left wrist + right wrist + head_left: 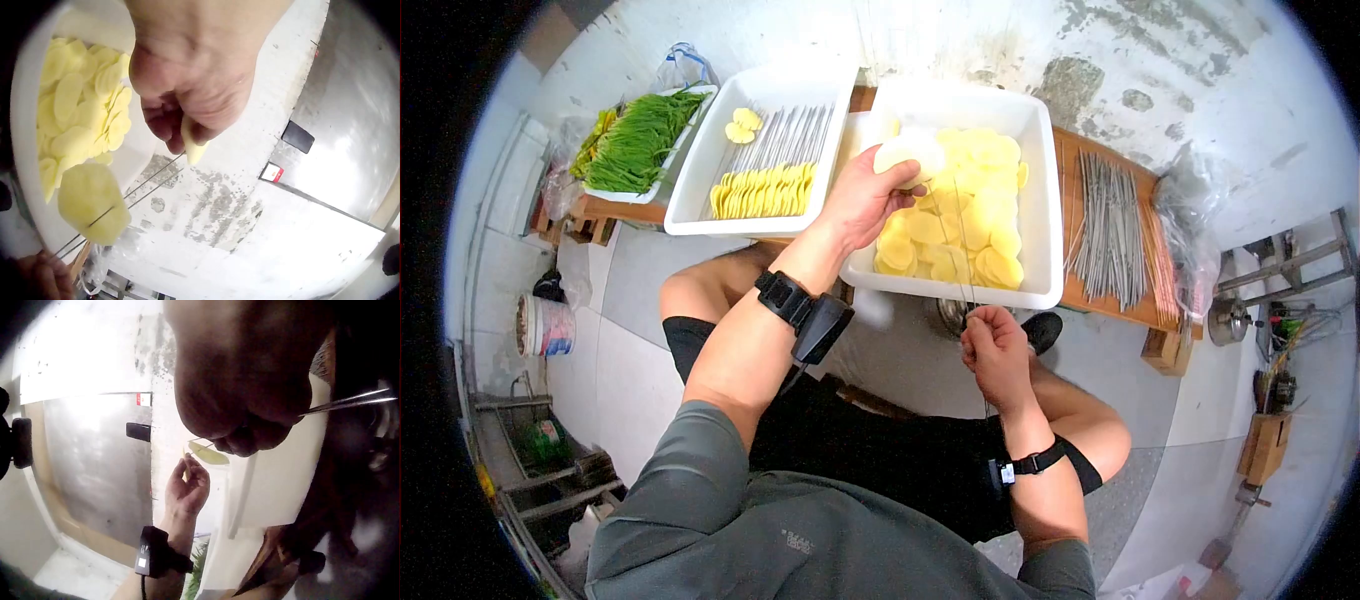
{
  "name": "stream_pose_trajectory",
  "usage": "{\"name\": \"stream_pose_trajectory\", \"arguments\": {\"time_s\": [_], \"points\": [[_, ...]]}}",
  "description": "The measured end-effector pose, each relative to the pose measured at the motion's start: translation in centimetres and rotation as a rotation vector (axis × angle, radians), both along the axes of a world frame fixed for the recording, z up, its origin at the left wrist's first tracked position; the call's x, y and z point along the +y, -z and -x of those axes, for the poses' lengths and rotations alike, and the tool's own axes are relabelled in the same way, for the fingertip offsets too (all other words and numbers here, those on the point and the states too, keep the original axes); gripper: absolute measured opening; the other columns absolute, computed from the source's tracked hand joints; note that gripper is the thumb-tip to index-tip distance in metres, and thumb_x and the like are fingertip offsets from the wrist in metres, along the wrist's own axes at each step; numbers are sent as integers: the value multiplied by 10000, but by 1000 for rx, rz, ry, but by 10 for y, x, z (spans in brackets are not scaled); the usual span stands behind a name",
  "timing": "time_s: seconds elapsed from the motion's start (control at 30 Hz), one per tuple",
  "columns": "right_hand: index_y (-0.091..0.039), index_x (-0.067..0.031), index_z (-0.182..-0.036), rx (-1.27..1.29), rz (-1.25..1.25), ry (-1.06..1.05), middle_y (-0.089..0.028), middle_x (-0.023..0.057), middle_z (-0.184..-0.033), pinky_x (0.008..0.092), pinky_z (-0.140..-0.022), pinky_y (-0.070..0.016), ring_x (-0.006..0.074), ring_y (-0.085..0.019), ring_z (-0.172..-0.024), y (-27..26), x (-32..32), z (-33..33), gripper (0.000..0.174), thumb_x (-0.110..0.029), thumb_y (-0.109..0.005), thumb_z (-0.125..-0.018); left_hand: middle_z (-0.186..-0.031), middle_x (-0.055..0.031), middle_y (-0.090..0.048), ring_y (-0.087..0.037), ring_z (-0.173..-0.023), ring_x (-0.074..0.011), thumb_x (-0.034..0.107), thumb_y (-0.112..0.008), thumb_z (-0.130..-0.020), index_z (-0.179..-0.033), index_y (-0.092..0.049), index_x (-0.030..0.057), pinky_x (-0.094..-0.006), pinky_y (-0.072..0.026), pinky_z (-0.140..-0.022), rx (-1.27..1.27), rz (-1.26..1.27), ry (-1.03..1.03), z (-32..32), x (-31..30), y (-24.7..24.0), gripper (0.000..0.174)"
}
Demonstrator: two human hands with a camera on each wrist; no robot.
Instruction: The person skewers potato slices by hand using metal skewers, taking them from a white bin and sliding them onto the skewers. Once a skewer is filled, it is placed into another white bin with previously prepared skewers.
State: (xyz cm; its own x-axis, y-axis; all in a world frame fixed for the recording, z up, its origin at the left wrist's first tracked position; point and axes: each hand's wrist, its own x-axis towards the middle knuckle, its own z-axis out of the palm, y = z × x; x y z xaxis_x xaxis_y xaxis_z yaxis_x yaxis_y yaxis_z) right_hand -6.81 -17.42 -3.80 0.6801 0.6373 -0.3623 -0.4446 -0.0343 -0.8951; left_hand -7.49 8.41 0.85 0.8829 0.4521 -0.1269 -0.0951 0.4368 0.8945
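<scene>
My left hand (872,198) pinches a pale yellow potato slice (192,142) between thumb and fingers, over the near-left side of a white tub. Two thin metal skewers (150,181) are gripped in my right hand (997,358), low in front of the tub. Another potato slice (94,204) is pierced on the skewers, between the two hands. The skewer tips reach the slice in my left hand in the left wrist view. Beneath, the white tub (1052,200) holds a heap of loose potato slices (980,225).
Left of the tub, a white tray (685,180) carries a row of skewered slices (762,192). Farther left, a tray holds green vegetables (640,145). Loose metal skewers (1110,230) lie on the wooden board at right, beside a plastic bag (1195,190).
</scene>
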Motion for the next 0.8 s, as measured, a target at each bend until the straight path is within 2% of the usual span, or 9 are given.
{"name": "stream_pose_trajectory", "arguments": {"time_s": [0.13,0.37,0.8], "points": [[-521,-41,-954,-11,-5,-7,-518,-9,-671,209,-462,-366,58,-443,-530,2,-1,-1,96,-133,-543,-936,-1034,-54,-641,-612,-783,-126,130,-601,-904,-1157,-549,47,-233,-495,-653,13,-5,-6,0,-1,-2,271],[-519,-45,-947,-1,-23,2,-514,-9,-668,208,-465,-361,60,-440,-531,2,-1,0,89,-129,-543,-936,-1023,-57,-649,-631,-775,-128,132,-598,-904,-1150,-558,45,-244,-510,-640,2,-21,4,-1,0,-2,264],[-516,-71,-944,132,-78,15,-492,-16,-680,211,-464,-367,63,-426,-539,5,0,6,78,-147,-535,-942,-933,-57,-646,-576,-692,-115,99,-580,-901,-1096,-564,40,-242,-473,-616,19,3,-40,-3,-7,3,204]]}}
